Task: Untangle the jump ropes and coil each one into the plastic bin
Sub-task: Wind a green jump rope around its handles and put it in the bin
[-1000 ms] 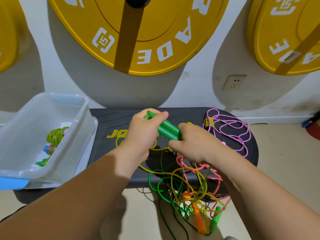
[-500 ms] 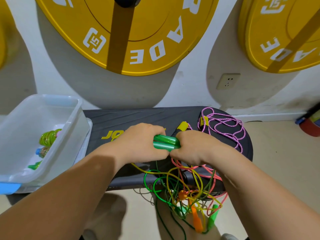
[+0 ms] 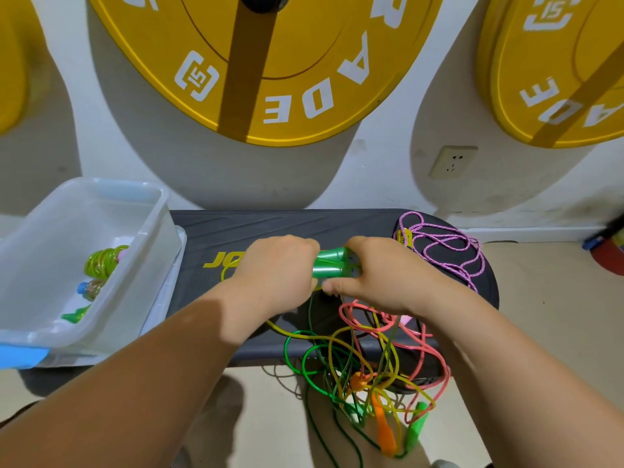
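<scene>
As left hand [image 3: 277,270] and right hand [image 3: 383,276] grip green handles [image 3: 329,265], plate [image 3: 304,45] "ADE" (bench [image 3: 304,228] "JO")

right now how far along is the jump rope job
Done: one coiled yellow-green rope lies in the plastic bin. In hand: the left hand and right hand grip green handles over the black bench. Left: the green, yellow and pink tangle hanging off the bench's front edge, and the loose purple rope at its right end.

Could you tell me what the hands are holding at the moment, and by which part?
The two green jump-rope handles: the left hand grips their left end, the right hand their right end, leaving the middle showing.
</scene>
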